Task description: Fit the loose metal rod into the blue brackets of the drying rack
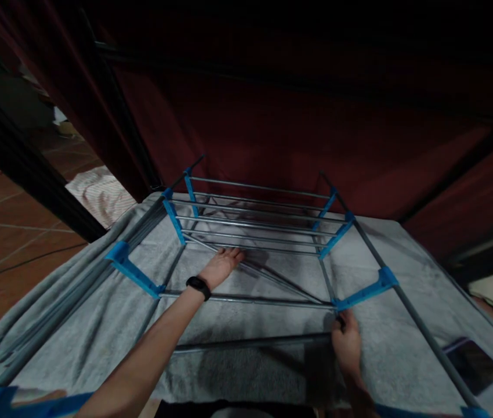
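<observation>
A metal drying rack (250, 223) with blue plastic brackets stands on a grey blanket in front of me. One thin metal rod (281, 281) slants across its middle, with its near right end by the right blue bracket (363, 292). My left hand (223, 267), a dark band on its wrist, is closed over the upper part of this rod, below the rack's crossbars. Just under the right bracket, my right hand (347, 343) is closed round the rack's side tube. Its fingertips are partly hidden, and a small dark part shows at the thumb.
Several loose rods (66, 284) lie along the rack's left side. A phone (473, 364) rests on the blanket (407, 261) at the right. Behind hangs a dark red curtain (250, 128). A striped cloth (101, 194) and tiled floor (15, 238) show at the left.
</observation>
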### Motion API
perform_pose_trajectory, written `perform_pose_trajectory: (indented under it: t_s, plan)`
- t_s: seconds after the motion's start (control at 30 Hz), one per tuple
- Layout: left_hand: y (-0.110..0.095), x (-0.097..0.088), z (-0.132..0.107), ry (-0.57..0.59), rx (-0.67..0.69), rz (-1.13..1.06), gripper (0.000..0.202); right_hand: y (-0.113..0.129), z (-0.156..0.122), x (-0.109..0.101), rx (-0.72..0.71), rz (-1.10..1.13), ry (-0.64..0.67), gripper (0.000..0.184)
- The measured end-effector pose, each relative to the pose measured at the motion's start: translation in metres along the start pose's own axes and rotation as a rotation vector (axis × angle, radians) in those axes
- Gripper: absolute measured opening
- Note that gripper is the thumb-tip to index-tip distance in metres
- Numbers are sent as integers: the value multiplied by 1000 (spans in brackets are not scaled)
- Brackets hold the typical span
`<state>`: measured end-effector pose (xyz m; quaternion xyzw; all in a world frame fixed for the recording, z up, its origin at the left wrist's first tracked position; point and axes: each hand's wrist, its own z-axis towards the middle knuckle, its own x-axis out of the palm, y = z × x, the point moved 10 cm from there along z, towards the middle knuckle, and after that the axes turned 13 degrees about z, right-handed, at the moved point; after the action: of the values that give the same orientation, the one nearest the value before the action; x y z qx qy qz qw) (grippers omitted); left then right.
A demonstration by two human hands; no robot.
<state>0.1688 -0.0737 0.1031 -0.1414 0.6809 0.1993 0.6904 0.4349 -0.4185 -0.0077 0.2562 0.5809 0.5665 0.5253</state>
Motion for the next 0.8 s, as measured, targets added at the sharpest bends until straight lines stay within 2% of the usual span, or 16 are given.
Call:
perform_pose_trajectory:
  t_s: [0.1, 0.2, 0.27, 0.33, 0.47, 0.57, 0.63, 0.7, 0.8]
  plan:
    - [-7, -48, -7, -81, 28, 150, 49, -2, 1, 1, 34, 12, -12, 55]
    - [-13, -92, -24, -168, 18, 310, 47, -4, 3, 1, 37, 39, -27, 55]
    - [-18, -110, -39, -212, -12, 386, 51, -5, 4, 2, 39, 64, -25, 55]
    - [-27, -120, -54, -249, -57, 404, 55, -6, 6, 4, 58, 87, -26, 56]
    - [-52, -117, -84, -258, -134, 341, 59, 5, 5, -2, 79, 105, -85, 63]
    - [-65, -106, -108, -243, -180, 274, 59, 27, -3, -14, 27, 112, -170, 63]
    - [-67, -95, -127, -233, -214, 235, 60, 42, -12, -19, -9, 152, -211, 56]
    - [-64, -80, -146, -227, -223, 192, 61, 53, -19, -15, 9, 257, -197, 44]
    - [-54, -57, -173, -239, -213, 98, 64, 58, -26, 11, 194, 525, -77, 32]
